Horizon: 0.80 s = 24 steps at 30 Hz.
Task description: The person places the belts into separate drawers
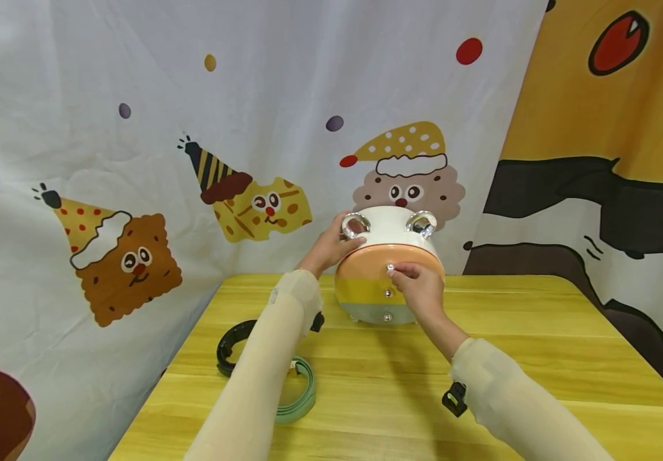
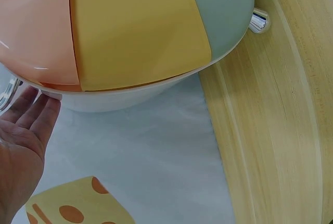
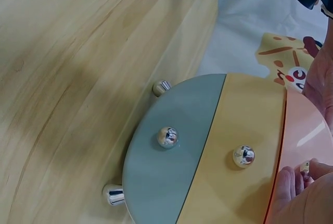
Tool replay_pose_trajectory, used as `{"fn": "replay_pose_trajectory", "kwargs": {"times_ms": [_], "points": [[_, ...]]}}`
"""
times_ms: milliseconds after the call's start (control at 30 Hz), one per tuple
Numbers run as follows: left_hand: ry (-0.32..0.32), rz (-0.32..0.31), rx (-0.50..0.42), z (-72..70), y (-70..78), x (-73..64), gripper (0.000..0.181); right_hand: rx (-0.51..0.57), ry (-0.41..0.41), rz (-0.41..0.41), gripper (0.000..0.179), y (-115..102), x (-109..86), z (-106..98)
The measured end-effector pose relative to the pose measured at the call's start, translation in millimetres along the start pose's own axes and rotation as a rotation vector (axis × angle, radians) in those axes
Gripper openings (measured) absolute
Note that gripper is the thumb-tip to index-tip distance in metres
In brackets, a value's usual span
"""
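White cabinet (image 1: 374, 283) looks light, slick from here. Right hand (image 1: 425, 293) pinches top knob (image 1: 390, 267) (best hold); left hand (image 1: 330, 247), unclenched, touches side.

We can read no text, label, brand or number in any of the three views. On the left sleeve (image 1: 265, 365), near the cuff (image 1: 304, 291), we make out a small grey mark (image 1: 274, 295), too tiny for us to decipher.
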State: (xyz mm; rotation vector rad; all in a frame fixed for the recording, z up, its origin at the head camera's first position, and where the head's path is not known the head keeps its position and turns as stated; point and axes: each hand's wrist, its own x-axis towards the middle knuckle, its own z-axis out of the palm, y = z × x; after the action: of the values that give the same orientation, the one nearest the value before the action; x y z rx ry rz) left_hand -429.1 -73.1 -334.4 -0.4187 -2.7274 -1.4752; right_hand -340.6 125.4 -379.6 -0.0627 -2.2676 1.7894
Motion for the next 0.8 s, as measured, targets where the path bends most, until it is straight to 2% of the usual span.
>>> {"fn": "replay_pose_trajectory", "kwargs": {"times_ms": [367,800], "points": [[-0.009,-0.025,-0.025,-0.3,0.8,0.5,0.080,-0.015,-0.001,0.017,0.023,-1.9,4.6,0.7],[-0.004,0.016,-0.022,-0.5,-0.7,-0.1,0.079,-0.030,-0.007,0.027,0.023,-2.9,8.5,1.0]]}}
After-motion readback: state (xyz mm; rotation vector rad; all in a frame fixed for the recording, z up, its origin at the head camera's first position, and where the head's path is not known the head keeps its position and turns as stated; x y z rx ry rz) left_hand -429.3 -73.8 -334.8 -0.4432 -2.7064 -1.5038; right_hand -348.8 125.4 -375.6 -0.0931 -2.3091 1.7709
